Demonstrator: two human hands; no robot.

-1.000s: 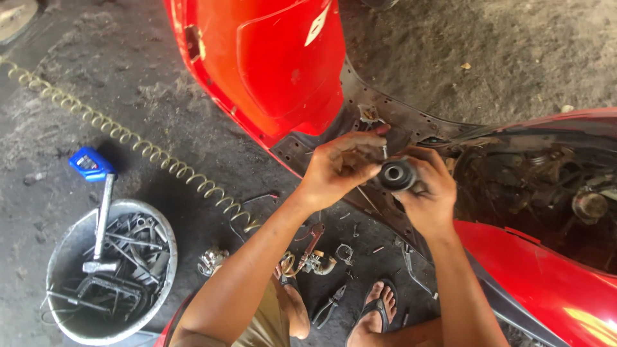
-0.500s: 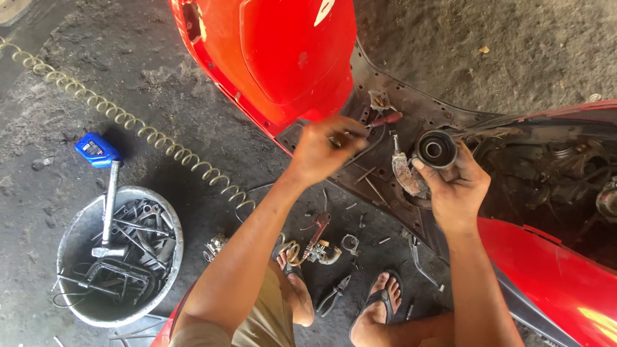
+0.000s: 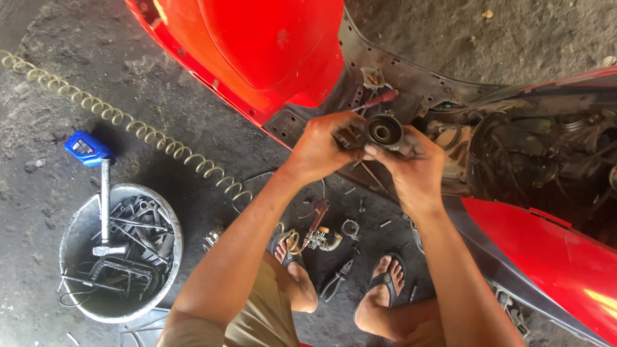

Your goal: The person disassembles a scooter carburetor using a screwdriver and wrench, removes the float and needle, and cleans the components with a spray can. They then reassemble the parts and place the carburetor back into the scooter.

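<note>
Both hands meet over the open floor of a red scooter (image 3: pixel 270 51). The right hand (image 3: pixel 411 164) is closed around a round dark metal part (image 3: pixel 384 132) with a hole through its middle, holding it up with the hole facing the camera. The left hand (image 3: pixel 321 148) touches the left side of the same part, fingers curled on a small piece there; what that piece is cannot be told. Just beyond the part a red-handled screwdriver (image 3: pixel 379 99) lies on the scooter's dark frame.

On the concrete floor (image 3: pixel 64 51), near the person's sandalled feet, lie pliers (image 3: pixel 335 281), a small metal ring (image 3: pixel 350 228) and a brass-coloured fitting (image 3: pixel 318 238). To the left stands a metal bucket (image 3: pixel 168 228) full of wrenches and other tools, with a hammer (image 3: pixel 104 205) resting across it. A blue can (image 3: pixel 87 149) lies just beyond the bucket, and a pale coiled hose (image 3: pixel 128 125) runs diagonally across the floor from the far left towards the feet.
</note>
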